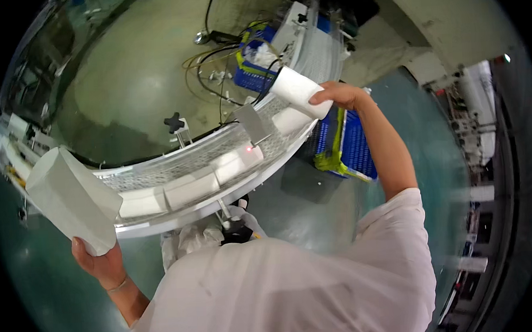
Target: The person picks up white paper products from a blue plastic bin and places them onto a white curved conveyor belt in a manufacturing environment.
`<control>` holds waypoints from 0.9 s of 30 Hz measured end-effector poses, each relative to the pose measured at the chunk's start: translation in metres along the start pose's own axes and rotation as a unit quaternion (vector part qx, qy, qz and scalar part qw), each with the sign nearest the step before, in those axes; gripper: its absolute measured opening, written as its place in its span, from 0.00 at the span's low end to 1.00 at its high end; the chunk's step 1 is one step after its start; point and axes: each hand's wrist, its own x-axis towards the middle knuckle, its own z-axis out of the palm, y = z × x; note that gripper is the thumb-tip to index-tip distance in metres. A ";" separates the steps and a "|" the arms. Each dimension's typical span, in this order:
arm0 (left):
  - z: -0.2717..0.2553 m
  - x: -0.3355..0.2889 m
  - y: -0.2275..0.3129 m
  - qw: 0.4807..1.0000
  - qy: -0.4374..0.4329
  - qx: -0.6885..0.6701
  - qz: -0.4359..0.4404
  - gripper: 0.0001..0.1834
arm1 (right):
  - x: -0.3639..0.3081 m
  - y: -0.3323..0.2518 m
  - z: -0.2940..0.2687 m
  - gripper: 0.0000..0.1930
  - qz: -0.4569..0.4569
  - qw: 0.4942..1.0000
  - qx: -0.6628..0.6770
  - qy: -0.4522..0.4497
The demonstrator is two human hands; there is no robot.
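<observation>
– Where's the roll?
– Upper centre: the right hand (341, 94) has its fingers clamped on a white roll (298, 87). At left, the left hand (106, 267) touches a pale bundle (69, 194); its fingers' grip can't be told.
– Best handling?
– Probably gentle, aligned with the belt (190, 160).

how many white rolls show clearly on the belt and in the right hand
Rolls on belt: 4
Roll in right hand: 1
Total: 5
White piece in left hand not counted; it may hide more.
</observation>
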 end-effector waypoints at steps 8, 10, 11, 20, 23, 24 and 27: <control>0.091 -0.090 -0.057 0.997 0.025 0.020 0.070 0.24 | 0.085 -0.028 -0.106 0.30 0.056 0.931 -0.343 -0.114; 0.115 -0.096 -0.078 0.995 0.024 0.052 0.079 0.24 | 0.104 -0.028 -0.121 0.33 0.101 0.852 -0.509 -0.066; 0.120 -0.102 -0.086 0.995 0.027 0.059 0.077 0.24 | 0.112 -0.027 -0.122 0.33 0.101 0.835 -0.534 -0.085; 0.146 -0.135 -0.139 0.994 0.083 0.072 0.009 0.34 | 0.146 0.010 -0.075 0.27 -0.112 0.864 -0.462 -0.164; 0.179 -0.118 -0.158 0.985 0.054 0.127 -0.100 0.39 | 0.118 0.008 -0.113 0.26 -0.186 0.865 -0.465 -0.032; 0.189 -0.109 -0.166 0.980 0.019 0.145 -0.138 0.39 | 0.095 0.004 -0.111 0.26 -0.235 0.897 -0.373 -0.040; 0.205 -0.092 -0.188 0.949 -0.051 0.153 -0.272 0.41 | 0.025 0.000 -0.078 0.26 -0.348 0.920 -0.138 -0.111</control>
